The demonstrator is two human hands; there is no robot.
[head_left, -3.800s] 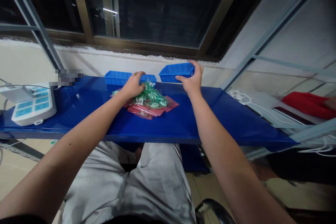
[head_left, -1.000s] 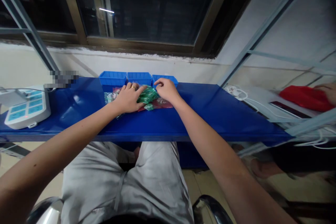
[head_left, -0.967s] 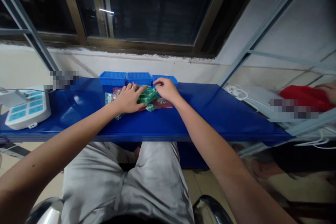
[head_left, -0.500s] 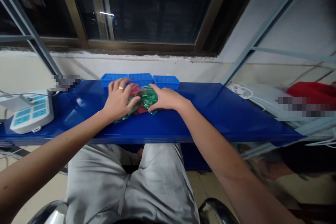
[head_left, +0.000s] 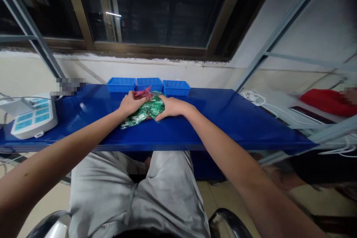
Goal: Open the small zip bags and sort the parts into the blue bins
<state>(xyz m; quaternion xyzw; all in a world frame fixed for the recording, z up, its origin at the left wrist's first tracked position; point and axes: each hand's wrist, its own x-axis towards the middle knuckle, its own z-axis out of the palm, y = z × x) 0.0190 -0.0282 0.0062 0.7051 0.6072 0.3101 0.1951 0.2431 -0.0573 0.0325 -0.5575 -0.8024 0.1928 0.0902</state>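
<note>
A pile of shiny green packets (head_left: 143,113) lies on the blue table in front of me, with a crinkled pink packet (head_left: 143,93) at its back. My left hand (head_left: 129,103) is closed at the pile's left side, its thumb and curled fingers around the pink packet. From the right, my right hand (head_left: 172,107) grips the green packets, thumb at the front edge and fingers behind. Some reddish material peeks out low between the green packets. The fingertips of both hands are partly hidden by the pile.
Three blue plastic bins (head_left: 176,87) stand in a row behind the pile, against the wall. A white power strip (head_left: 35,119) sits at the table's left end. On the right, past a metal post, are a red cloth (head_left: 326,101) and a dark phone-like slab (head_left: 312,115).
My left hand has gone from spread over the pile to closed around the pink packet, which now stands higher. More of the green packets shows. The right hand stays nearly in place.
</note>
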